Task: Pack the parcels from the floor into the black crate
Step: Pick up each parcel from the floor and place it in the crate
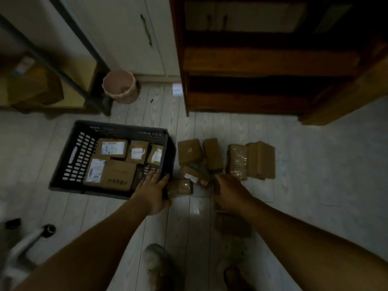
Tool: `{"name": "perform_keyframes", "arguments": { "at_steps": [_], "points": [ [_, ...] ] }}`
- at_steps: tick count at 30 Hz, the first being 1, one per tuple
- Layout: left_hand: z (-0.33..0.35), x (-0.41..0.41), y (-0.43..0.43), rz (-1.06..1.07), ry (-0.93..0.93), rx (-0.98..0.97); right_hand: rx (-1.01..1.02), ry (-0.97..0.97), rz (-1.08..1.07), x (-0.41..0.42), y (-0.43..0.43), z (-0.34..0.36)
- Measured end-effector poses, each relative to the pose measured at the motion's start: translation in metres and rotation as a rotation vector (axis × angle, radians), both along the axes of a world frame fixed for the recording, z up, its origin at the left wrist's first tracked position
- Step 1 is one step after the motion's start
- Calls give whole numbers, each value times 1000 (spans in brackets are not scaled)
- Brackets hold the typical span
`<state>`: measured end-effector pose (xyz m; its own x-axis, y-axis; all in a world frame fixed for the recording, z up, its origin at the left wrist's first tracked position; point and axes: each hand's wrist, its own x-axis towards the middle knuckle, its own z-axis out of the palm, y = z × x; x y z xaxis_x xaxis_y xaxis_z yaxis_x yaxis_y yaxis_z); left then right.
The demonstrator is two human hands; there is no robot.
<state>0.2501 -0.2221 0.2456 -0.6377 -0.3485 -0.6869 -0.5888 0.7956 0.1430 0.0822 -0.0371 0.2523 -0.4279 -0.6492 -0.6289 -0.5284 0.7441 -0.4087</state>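
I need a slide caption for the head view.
Left hand rests on the black crate corner; right hand reaches toward brown parcels on the floor; others already lie inside.

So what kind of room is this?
Probably a room in a home, maybe a storeroom: a wooden cabinet, a pink wastebasket beside a white cupboard, and brown parcels by a black crate.
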Motion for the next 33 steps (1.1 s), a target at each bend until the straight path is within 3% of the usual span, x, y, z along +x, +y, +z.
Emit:
{"name": "perform_keyframes", "arguments": {
  "at_steps": [4,9,13,16,21,26,29,33],
  "points": [
    [-107,-15,-15,-2,-11,-78,-86,-21,96,-2,-34,-113],
    [-226,-19,-34,-218,-101,-273,-92,-1,158,16,-79,-259],
    [-283,-14,-32,-405,-201,-496,-37,-75,230,38,-100,-349],
    [-299,-11,-29,-464,-234,-593,-45,72,394,53,-97,-378],
    [-295,-12,-29,-444,-188,-552,-71,227,430,55,-93,-374],
    [-286,-9,-31,-307,-54,-461,-132,56,304,35,-88,-325],
    [-263,-7,-29,-114,105,-242,-124,5,299,20,-77,-275],
    [-188,-14,-24,227,452,250,-291,-64,139,3,-56,-191]
  ]
}}
